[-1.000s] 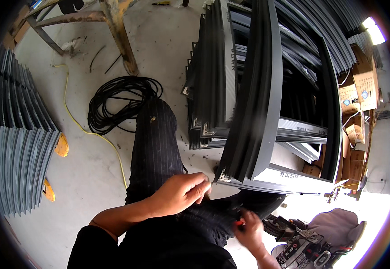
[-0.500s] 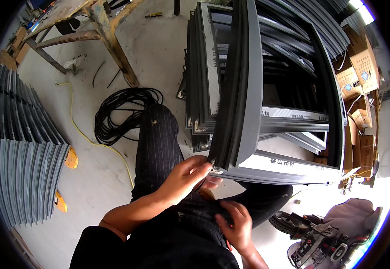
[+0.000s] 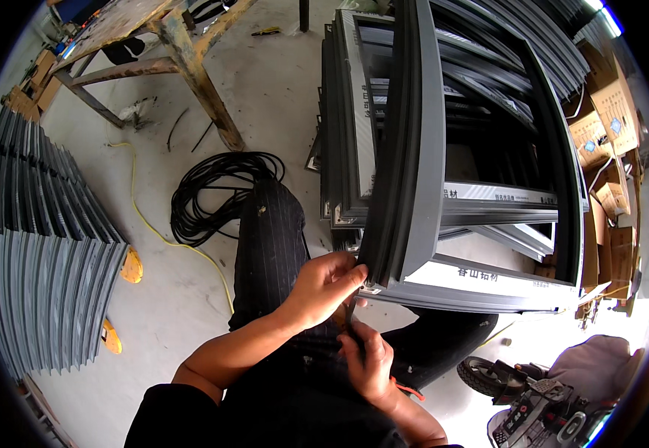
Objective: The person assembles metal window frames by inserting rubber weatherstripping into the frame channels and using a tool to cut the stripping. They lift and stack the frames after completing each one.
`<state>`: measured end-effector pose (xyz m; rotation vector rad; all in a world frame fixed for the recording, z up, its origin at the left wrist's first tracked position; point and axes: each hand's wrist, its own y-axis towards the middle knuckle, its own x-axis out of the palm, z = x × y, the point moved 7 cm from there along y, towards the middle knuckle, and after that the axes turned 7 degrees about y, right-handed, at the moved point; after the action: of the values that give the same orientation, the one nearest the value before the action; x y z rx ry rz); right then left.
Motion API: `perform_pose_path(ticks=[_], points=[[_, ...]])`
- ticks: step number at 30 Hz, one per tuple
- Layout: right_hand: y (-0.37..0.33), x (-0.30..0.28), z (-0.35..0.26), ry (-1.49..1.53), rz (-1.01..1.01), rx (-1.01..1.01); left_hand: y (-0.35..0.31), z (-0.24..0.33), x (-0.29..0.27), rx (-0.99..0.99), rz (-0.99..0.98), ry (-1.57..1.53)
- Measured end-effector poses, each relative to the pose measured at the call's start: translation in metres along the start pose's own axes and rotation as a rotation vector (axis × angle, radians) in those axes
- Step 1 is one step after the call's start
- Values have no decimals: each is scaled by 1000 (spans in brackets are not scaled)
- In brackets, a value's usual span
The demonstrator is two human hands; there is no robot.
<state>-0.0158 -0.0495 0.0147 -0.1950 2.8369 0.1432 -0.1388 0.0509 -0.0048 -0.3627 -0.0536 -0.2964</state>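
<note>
Since half a second ago the right hand (image 3: 369, 362) has come up and in, and now sits just below the left hand (image 3: 324, 287), which stays at the same corner of the grey metal frame (image 3: 430, 149). The right fingers are curled closed on the lower part of a dark strip (image 3: 351, 317) that runs up to the left hand. A red-orange piece (image 3: 408, 388) shows beside the right wrist; I cannot tell whether it is held. The left thumb and fingers are drawn together at the frame's near left corner, the thumb against it; whether they grip the frame or the strip, I cannot tell. Both hands are over the person's dark pinstriped trousers (image 3: 268, 246).

The frame stands tilted in front of the person, a white printed band along its lower bar. More dark frames (image 3: 343, 112) are stacked behind and to its left. Beside the left knee a black cable (image 3: 181, 213) lies coiled on the floor, a yellow cord (image 3: 182, 245) near it.

Farther left is a row of grey profiles (image 3: 48, 291) above two yellow-orange feet (image 3: 132, 266). To the right are a two-wheeled scooter (image 3: 541, 403) and cardboard boxes (image 3: 614, 119). At the far upper left is a worn surface (image 3: 126, 26) on stained legs.
</note>
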Motion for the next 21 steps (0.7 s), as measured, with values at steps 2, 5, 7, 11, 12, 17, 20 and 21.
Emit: perform_pose_path(ticks=[2,5,7,11,12,17,20,21], points=[[0,5,-2,156,-51,122,0,4,0,-2,3,28],[3,8,-13,353,-81,180,2,10,3,-24,-46,-32],[1,8,-14,579,-121,327,4,16,0,-17,-119,-10],[-2,5,-10,971,-261,608,-6,18,0,-118,-264,-125],[-3,6,-8,1015,-277,654,-7,19,0,-99,-250,-123],[-3,19,-5,1221,-354,656,-6,12,0,-39,-193,-45],[-3,21,-5,1206,-349,675,-5,6,2,-17,-121,21],[-3,21,-5,1195,-345,685,-6,10,3,37,-105,14]])
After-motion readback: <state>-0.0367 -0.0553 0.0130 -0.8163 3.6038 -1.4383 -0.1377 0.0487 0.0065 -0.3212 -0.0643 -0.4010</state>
